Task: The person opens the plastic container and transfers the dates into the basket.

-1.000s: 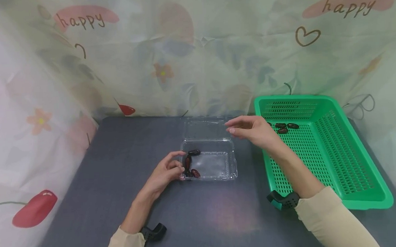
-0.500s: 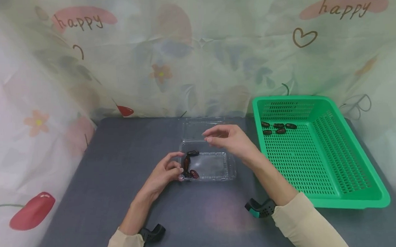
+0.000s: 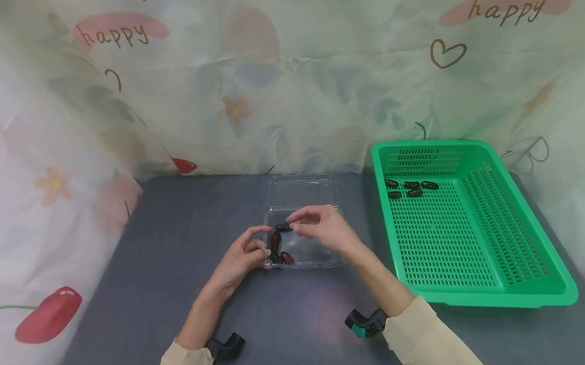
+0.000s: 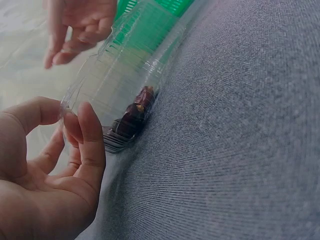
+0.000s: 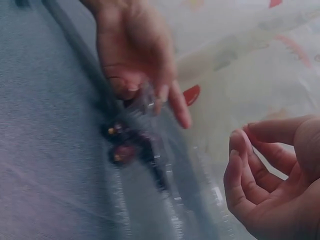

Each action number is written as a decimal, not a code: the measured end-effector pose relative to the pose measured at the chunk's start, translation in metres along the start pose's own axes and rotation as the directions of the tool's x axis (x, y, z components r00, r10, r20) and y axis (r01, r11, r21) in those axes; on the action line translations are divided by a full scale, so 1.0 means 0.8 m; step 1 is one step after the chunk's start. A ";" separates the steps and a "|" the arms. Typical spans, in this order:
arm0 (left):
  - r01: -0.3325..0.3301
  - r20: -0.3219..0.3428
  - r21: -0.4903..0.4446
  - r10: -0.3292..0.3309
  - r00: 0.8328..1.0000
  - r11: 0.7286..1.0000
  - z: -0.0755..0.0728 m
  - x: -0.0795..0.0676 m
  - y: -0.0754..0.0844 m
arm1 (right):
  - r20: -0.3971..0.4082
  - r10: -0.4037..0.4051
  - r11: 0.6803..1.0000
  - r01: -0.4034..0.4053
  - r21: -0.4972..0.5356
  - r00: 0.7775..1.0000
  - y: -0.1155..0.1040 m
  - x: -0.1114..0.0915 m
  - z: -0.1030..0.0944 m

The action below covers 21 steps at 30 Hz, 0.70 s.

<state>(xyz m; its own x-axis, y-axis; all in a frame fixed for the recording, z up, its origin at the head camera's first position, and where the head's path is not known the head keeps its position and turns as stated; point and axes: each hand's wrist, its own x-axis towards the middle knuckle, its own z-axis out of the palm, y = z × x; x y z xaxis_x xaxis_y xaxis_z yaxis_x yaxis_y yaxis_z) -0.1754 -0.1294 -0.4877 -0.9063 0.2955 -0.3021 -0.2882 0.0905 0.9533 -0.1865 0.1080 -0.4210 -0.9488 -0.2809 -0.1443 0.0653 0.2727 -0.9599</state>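
Observation:
A clear plastic clamshell box [image 3: 315, 262] lies with its lid [image 3: 302, 192] folded back on the table. Several dark, wrinkled dates [image 3: 287, 257] are at its left side. My left hand [image 3: 242, 256] pinches the left rim of the box; the left wrist view shows the fingertips around the clear edge. Over the box is my right hand [image 3: 326, 227], its fingertips close to the uppermost date [image 3: 283, 226]. In the right wrist view, the thumb and fingers of my right hand [image 5: 280, 175] are bent close together, with nothing visible between them.
A green perforated basket [image 3: 484, 299] stands to the right, with several dates [image 3: 413, 185] in its far left corner. Dark grey cloth [image 3: 186, 220] covers the table. Behind it hangs a printed curtain [image 3: 298, 95].
My right hand has moved left and down, from beside the basket to over the box's dates. My left hand stays at the box rim.

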 end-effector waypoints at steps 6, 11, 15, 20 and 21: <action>0.001 0.004 -0.002 -0.001 1.000 1.000 -0.001 -0.001 0.001 | 0.025 0.025 1.000 -0.025 0.002 0.999 0.019 0.007 0.012; 0.001 0.010 -0.008 -0.001 1.000 1.000 -0.002 -0.001 0.000 | 0.056 0.042 0.998 -0.040 -0.043 0.998 0.031 0.012 0.019; -0.003 0.010 -0.015 0.003 1.000 1.000 -0.002 -0.001 0.000 | 0.098 0.054 0.996 -0.047 -0.071 0.994 0.039 0.015 0.022; -0.016 0.030 -0.021 0.017 0.999 1.000 -0.003 -0.001 -0.001 | 0.154 0.080 0.992 -0.062 -0.113 0.985 0.046 0.020 0.025; -0.017 0.031 -0.021 0.018 0.999 1.000 -0.004 -0.001 -0.001 | 0.163 0.082 0.990 -0.062 -0.127 0.983 0.047 0.021 0.026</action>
<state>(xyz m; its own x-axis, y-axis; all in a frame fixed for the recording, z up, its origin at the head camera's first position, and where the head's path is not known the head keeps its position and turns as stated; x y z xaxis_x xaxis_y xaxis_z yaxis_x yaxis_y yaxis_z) -0.1758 -0.1328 -0.4880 -0.9014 0.3262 -0.2848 -0.2790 0.0653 0.9581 -0.1939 0.0943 -0.4648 -0.8773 -0.4035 -0.2597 0.0838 0.4041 -0.9109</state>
